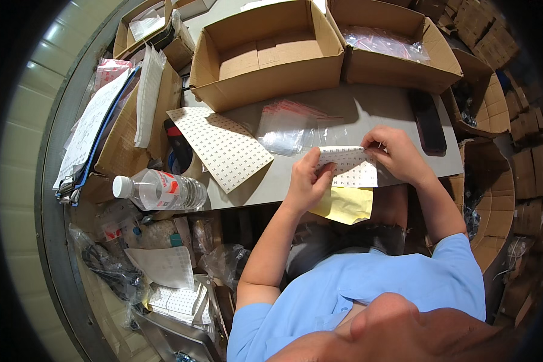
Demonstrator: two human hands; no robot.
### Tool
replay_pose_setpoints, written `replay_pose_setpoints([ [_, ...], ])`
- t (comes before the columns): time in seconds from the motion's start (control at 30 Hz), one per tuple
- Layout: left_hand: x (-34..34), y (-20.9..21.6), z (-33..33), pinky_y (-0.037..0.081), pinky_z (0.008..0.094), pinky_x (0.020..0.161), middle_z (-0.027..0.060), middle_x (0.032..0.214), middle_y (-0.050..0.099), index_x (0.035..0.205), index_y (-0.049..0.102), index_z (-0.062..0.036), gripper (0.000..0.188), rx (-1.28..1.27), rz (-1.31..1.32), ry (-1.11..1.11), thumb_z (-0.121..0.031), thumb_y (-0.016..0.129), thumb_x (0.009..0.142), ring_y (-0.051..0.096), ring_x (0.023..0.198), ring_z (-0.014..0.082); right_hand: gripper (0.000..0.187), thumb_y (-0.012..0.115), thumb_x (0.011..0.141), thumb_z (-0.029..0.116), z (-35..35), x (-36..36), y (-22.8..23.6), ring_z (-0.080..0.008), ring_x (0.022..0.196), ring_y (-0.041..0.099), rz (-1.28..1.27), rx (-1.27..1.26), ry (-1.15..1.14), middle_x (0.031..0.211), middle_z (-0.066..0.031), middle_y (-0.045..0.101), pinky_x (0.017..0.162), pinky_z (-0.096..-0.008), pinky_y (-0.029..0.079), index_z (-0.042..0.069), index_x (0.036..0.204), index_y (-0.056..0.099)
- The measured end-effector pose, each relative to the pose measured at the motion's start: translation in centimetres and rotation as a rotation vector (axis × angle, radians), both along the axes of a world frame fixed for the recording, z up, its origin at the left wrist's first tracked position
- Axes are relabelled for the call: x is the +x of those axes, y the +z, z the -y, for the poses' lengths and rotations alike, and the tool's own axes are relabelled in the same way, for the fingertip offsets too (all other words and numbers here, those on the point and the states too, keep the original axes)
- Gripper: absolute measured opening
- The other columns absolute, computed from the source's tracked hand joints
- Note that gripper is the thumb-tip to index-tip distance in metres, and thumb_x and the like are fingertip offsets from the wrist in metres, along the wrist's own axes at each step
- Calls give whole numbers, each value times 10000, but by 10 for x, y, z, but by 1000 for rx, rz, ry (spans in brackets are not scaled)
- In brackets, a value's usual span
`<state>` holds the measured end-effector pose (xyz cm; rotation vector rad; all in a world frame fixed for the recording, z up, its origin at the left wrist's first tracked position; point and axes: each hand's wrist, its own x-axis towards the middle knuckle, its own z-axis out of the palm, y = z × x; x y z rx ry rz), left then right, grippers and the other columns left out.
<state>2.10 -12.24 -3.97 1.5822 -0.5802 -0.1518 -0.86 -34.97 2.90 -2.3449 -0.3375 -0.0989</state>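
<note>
Between my two hands, at the table's front edge, a white label sheet (353, 172) with rows of small dark print is bent over at its top. My left hand (311, 178) pinches its left side between thumb and fingers. At the upper right corner, my right hand (395, 154) has its fingertips closed on the same sheet. A yellow paper (346, 205) hangs below it. Just beyond my hands lies a stack of clear zip bags (289, 128) with red strips. Left of them, a larger label sheet (223, 148) rests on the table.
An open cardboard box (268, 78) stands at the back, beside another box (398, 72) holding clear bags. A dark phone (427, 123) lies at right. A clear water bottle (160, 189) lies at the front left, near a clipboard (96, 133) with papers.
</note>
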Motion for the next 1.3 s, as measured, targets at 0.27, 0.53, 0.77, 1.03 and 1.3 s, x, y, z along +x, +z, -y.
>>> replay_pose_setpoints([
  [0.27,3,-3,-2,495,247,622,81,828,624,1012,537,29,198,7,11,-33,54,600,827,599,727,102,158,696,733,-27,4,3,6,-241,729,608,-51,7,44,804,-128,598,667,-320,500,-17,851,592],
  [0.53,3,-2,-4,503,251,657,89,866,638,1069,546,34,234,10,-28,-78,42,591,839,606,763,107,168,712,734,-31,5,8,8,-174,689,582,-161,33,102,783,-97,601,646,-284,478,-20,869,614],
  [0.77,3,-4,-4,511,253,683,95,884,641,1076,548,33,242,-3,-49,-73,44,589,838,611,795,115,159,708,731,-27,2,8,9,-209,697,596,-101,46,41,779,-118,605,651,-306,488,-22,844,596],
  [1.03,1,2,0,516,288,601,133,778,610,922,492,43,140,-54,24,-13,52,599,834,595,685,131,183,685,701,-63,2,3,9,-206,699,583,-24,1,67,781,-99,579,647,-296,477,-14,838,575],
  [1.3,-1,1,5,538,310,605,164,803,633,936,514,44,159,-100,-90,29,4,640,849,652,708,180,140,648,752,-76,18,7,16,-149,712,586,-200,132,184,757,-64,571,655,-293,476,0,827,558],
])
